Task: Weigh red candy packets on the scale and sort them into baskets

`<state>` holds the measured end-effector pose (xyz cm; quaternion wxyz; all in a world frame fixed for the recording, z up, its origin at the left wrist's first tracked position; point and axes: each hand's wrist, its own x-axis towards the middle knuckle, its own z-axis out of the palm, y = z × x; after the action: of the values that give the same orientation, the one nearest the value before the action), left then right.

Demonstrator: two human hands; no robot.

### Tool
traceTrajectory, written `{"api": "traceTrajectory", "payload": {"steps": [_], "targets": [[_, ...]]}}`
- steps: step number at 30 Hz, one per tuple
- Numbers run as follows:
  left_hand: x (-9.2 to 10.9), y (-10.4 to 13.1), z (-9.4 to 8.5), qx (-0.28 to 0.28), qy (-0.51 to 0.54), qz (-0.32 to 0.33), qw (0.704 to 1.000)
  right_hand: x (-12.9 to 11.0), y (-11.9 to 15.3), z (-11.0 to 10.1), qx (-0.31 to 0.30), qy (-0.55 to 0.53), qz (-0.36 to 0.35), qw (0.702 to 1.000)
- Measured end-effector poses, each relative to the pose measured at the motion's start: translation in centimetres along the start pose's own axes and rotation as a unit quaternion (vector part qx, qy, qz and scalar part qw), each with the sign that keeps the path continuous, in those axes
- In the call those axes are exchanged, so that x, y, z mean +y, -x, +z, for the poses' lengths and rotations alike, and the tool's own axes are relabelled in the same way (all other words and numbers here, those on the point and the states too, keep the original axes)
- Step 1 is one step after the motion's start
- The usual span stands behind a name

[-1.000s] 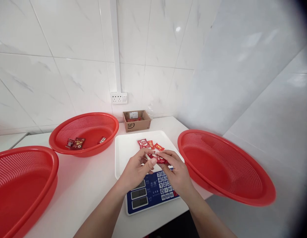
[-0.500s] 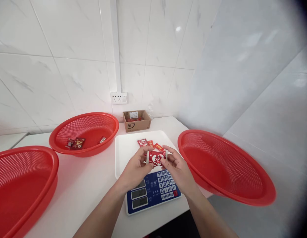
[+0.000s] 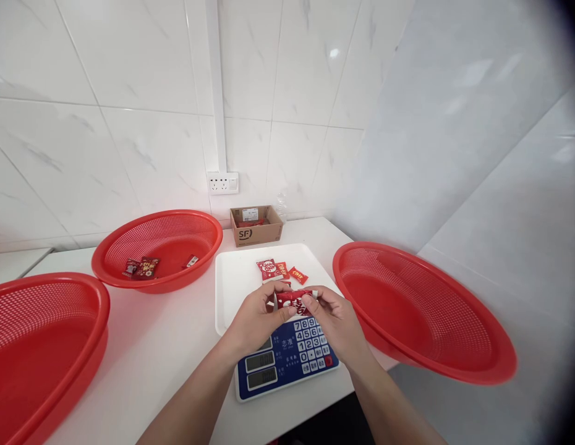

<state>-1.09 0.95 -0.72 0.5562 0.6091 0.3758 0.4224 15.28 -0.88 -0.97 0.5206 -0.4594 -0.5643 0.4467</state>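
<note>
A red packet with white lettering (image 3: 294, 301) is held between both hands above the scale. My left hand (image 3: 259, 314) pinches its left end, thumb in front and fingers behind. On the right end, my right hand (image 3: 334, 318) closes with its thumb across the front. Beneath them is a scale with a white tray (image 3: 236, 272) and a blue keypad panel (image 3: 287, 364). On the tray, beyond the hands, lie a dark red packet (image 3: 268, 269) and small orange-red packets (image 3: 298, 275). Something red behind the held packet is mostly hidden.
Red baskets stand at the near left (image 3: 104, 321), back left (image 3: 217, 238) and right (image 3: 505, 364); the back left one holds several small packets (image 3: 148, 267). A cardboard box (image 3: 259, 235) with red items stands near the tiled wall, beside clear plastic (image 3: 281, 207).
The held packet has tilted and dropped slightly, its front now partly folded from view. My fingers have shifted on it, showing more of the packets on the tray.
</note>
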Motion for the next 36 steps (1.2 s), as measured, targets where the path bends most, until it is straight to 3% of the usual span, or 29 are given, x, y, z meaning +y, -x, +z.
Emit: {"api": "traceTrajectory", "payload": {"steps": [10,15,26,32,36], "targets": [[0.26,-0.05,0.18,-0.007,0.05,0.018,0.999,-0.25,-0.05,0.15,-0.013,0.013,-0.014,1.0],[0.11,-0.03,0.25,-0.005,0.028,0.019,0.999,-0.18,-0.08,0.1,0.001,0.036,-0.045,0.998],[0.29,-0.07,0.11,0.015,-0.017,0.051,0.998,0.13,0.02,-0.11,-0.041,0.062,-0.033,0.997],[0.39,0.0,0.2,-0.022,0.048,0.025,0.998,0.17,-0.04,-0.08,-0.018,0.049,-0.059,0.997],[0.31,0.06,0.29,-0.001,0.087,0.046,0.995,0.15,0.03,0.13,-0.006,0.017,-0.077,0.997]]}}
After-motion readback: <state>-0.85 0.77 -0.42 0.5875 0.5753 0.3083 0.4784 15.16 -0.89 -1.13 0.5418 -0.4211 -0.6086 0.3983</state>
